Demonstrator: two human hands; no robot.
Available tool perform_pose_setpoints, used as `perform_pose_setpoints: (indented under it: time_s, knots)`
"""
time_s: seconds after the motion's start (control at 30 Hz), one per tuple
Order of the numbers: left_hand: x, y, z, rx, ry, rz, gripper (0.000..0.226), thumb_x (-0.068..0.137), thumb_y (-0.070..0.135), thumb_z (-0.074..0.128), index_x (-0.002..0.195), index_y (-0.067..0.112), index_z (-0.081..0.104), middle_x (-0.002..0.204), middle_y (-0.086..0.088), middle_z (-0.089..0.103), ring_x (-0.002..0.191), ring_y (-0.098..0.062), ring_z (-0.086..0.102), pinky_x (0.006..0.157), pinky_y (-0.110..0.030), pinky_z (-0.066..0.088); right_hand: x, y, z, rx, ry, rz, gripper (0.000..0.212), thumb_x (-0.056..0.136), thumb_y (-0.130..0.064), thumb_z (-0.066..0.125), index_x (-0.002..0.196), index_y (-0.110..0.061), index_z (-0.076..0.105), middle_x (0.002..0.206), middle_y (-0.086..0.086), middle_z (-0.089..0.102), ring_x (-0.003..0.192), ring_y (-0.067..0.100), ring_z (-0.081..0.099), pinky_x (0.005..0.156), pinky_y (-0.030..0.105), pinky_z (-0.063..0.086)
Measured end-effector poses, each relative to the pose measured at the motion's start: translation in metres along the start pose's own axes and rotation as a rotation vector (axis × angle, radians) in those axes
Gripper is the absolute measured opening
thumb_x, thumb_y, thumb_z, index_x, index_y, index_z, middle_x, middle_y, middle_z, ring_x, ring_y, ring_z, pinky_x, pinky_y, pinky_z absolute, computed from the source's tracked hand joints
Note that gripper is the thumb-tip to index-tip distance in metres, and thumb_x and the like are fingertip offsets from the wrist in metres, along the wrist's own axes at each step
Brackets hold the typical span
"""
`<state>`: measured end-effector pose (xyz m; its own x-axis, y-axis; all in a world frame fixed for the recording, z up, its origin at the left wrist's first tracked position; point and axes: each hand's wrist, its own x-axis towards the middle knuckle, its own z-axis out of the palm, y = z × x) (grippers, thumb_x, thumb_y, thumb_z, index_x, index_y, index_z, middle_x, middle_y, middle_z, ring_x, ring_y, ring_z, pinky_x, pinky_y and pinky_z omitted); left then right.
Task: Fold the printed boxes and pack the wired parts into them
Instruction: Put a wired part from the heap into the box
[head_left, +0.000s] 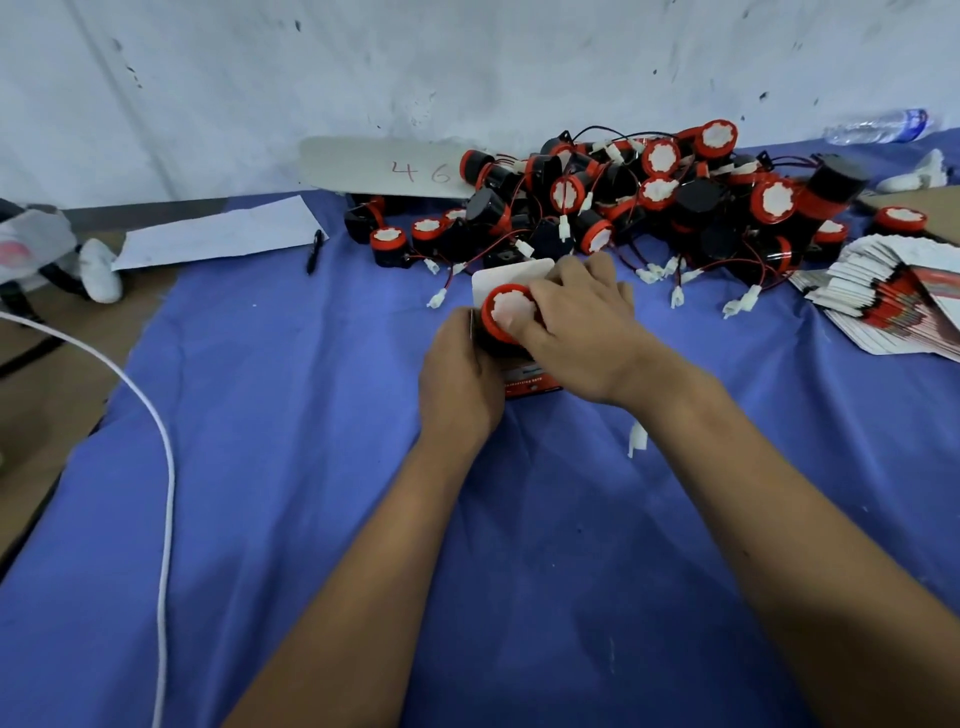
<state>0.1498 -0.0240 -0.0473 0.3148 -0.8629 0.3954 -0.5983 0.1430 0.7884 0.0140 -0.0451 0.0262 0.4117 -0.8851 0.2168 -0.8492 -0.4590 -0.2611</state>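
A printed box (530, 378) stands open on the blue cloth, its white flap (511, 275) sticking up behind. A black wired part with a red rim and white face (506, 314) sits in the box's mouth. My left hand (460, 379) grips the box's left side. My right hand (582, 332) holds the part from the right, thumb pressing on its white face. A big pile of the same wired parts (649, 202) lies behind, against the wall. Flat printed boxes (898, 296) are stacked at the right.
A blue cloth (311, 467) covers the table. A white cable (166, 467) runs down the left side. A white sheet (218, 234), a black pen (314, 252), a card marked 46 (384, 166), gloves and a plastic bottle (878, 126) lie along the back.
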Motion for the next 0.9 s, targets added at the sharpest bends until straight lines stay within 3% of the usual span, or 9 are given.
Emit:
perform_pose_setpoints:
  time_s: [0.1, 0.2, 0.33, 0.53, 0.63, 0.7, 0.8, 0.9]
  knots:
    - [0.0, 0.002, -0.001, -0.012, -0.02, -0.003, 0.027, 0.094, 0.03, 0.036, 0.103, 0.017, 0.058, 0.094, 0.007, 0.066, 0.085, -0.019, 0.063, 0.072, -0.041, 0.052, 0.001, -0.001, -0.003, -0.02, -0.01, -0.002, 0.064, 0.086, -0.076, 0.044, 0.106, -0.018, 0.064, 0.107, 0.001, 0.053, 0.11, 0.025, 0.039, 0.091, 0.041, 0.032]
    - [0.001, 0.0, -0.002, 0.015, -0.034, 0.024, 0.024, 0.092, 0.032, 0.032, 0.094, 0.022, 0.054, 0.091, 0.008, 0.064, 0.081, -0.017, 0.06, 0.067, -0.036, 0.046, 0.001, -0.001, -0.006, 0.017, 0.06, -0.025, 0.052, 0.09, -0.065, 0.058, 0.115, -0.019, 0.059, 0.11, 0.0, 0.065, 0.11, 0.026, 0.052, 0.095, 0.045, 0.036]
    - [0.002, -0.002, -0.003, -0.047, -0.029, -0.005, 0.025, 0.104, 0.024, 0.038, 0.081, 0.031, 0.047, 0.08, 0.012, 0.06, 0.072, -0.005, 0.055, 0.063, -0.031, 0.039, -0.001, -0.001, -0.007, -0.07, 0.13, -0.053, 0.047, 0.092, -0.057, 0.062, 0.118, -0.019, 0.049, 0.105, 0.001, 0.066, 0.105, 0.029, 0.057, 0.093, 0.046, 0.035]
    - [0.003, -0.001, -0.004, -0.11, -0.032, 0.005, 0.028, 0.11, 0.028, 0.039, 0.104, 0.018, 0.064, 0.098, 0.004, 0.07, 0.093, -0.02, 0.064, 0.083, -0.044, 0.052, -0.008, -0.008, 0.006, -0.135, 0.099, -0.028, 0.034, 0.095, -0.039, 0.062, 0.119, -0.021, 0.047, 0.102, 0.004, 0.066, 0.102, 0.03, 0.053, 0.078, 0.04, 0.031]
    - [0.004, -0.004, -0.002, -0.109, -0.028, 0.021, 0.024, 0.11, 0.031, 0.047, 0.093, 0.02, 0.058, 0.09, 0.002, 0.067, 0.086, -0.025, 0.062, 0.078, -0.049, 0.052, -0.012, -0.008, 0.012, -0.103, 0.08, 0.002, 0.021, 0.102, -0.037, 0.052, 0.112, -0.022, 0.064, 0.11, 0.005, 0.062, 0.106, 0.028, 0.049, 0.083, 0.04, 0.043]
    - [0.005, -0.005, -0.001, -0.127, -0.034, 0.008, 0.025, 0.106, 0.025, 0.054, 0.082, 0.03, 0.051, 0.082, 0.009, 0.063, 0.077, -0.021, 0.059, 0.07, -0.043, 0.05, -0.016, -0.006, 0.014, -0.037, 0.061, -0.004, 0.028, 0.104, -0.035, 0.049, 0.111, -0.021, 0.071, 0.121, 0.008, 0.053, 0.111, 0.027, 0.047, 0.093, 0.038, 0.046]
    - [0.006, -0.006, 0.0, -0.173, -0.028, -0.024, 0.026, 0.099, 0.013, 0.058, 0.085, 0.035, 0.055, 0.083, 0.015, 0.064, 0.075, -0.01, 0.057, 0.068, -0.03, 0.048, -0.023, -0.004, 0.009, 0.027, 0.128, 0.042, 0.027, 0.099, -0.032, 0.061, 0.119, -0.015, 0.063, 0.132, 0.01, 0.04, 0.099, 0.028, 0.053, 0.082, 0.033, 0.048]
    - [0.007, -0.003, -0.001, -0.213, -0.027, -0.06, 0.02, 0.096, 0.014, 0.062, 0.094, 0.033, 0.061, 0.09, 0.019, 0.068, 0.081, 0.003, 0.061, 0.067, -0.015, 0.046, -0.029, 0.009, -0.004, -0.001, 0.108, 0.207, 0.038, 0.093, -0.034, 0.069, 0.126, -0.021, 0.054, 0.117, 0.009, 0.057, 0.09, 0.032, 0.061, 0.075, 0.037, 0.051]
